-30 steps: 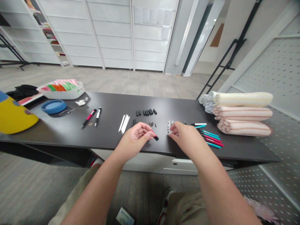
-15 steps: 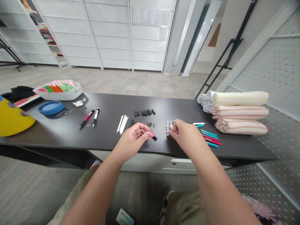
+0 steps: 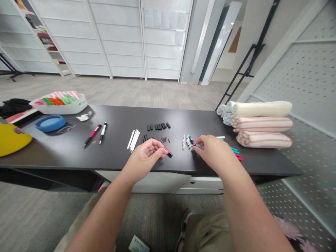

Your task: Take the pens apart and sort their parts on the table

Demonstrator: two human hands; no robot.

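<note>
My left hand [image 3: 147, 155] is closed around a red pen barrel with a black end [image 3: 168, 151], held just above the table's front half. My right hand [image 3: 214, 148] is bent in a loose pinch, thumb and forefinger close together. Anything between those fingertips is too small to make out. Beside them lie small white pen parts [image 3: 184, 142] in short rows and several dark-tipped pen ends. Teal and red pen barrels [image 3: 237, 154] lie partly hidden beneath the right hand. Left of my left hand are thin white refills [image 3: 133, 140]. Short black grips [image 3: 159, 126] lie in a row behind, with tiny springs [image 3: 164, 139] nearer.
On the dark table [image 3: 118, 119] lie a red pen [image 3: 92, 135] and a white pen [image 3: 103, 133]. Further left are a blue round lid [image 3: 50, 123], a white basket [image 3: 60, 107] and a yellow object [image 3: 13, 139]. Rolled towels [image 3: 262, 124] are stacked at right.
My right hand has shifted slightly right, away from the white parts, uncovering more of them and the dark-tipped pen ends. My left hand still holds the red barrel. The view has turned slightly.
</note>
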